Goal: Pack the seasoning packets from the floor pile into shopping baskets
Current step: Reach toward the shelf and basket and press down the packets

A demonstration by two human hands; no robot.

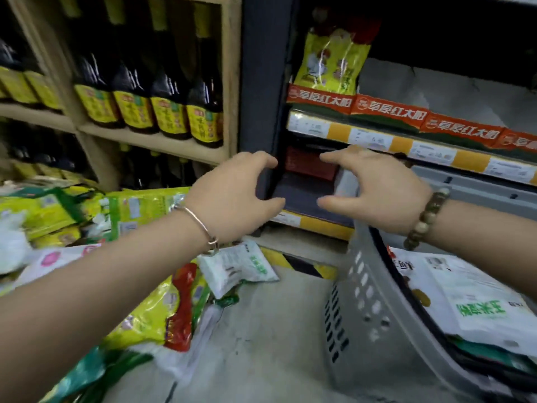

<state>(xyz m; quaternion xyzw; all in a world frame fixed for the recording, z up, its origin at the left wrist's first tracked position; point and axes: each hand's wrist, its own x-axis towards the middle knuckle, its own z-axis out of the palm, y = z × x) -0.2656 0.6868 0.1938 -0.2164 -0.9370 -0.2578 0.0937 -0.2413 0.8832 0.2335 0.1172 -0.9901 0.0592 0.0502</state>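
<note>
Head camera is showing the left hand (232, 196) and the right hand (377, 190) hovering side by side in front of a store shelf (377, 136), each with fingers (261, 160) spread wide and loosely curved, gripping nothing. Seasoning packets (162, 312), yellow, green and white, are lying heaped on the floor (261, 344) under the left forearm, while a grey shopping basket (363, 301) is standing just right of them, holding white packets (470, 301) below the right wrist. Dark bottles (145, 91) are lining wooden shelves (151, 141) at upper left.

My left hand (232, 196): empty, fingers loosely curved, seasoning packet pile (145, 318) below my arm.
My right hand (377, 190): empty, above the grey shopping basket (360, 309).
</note>
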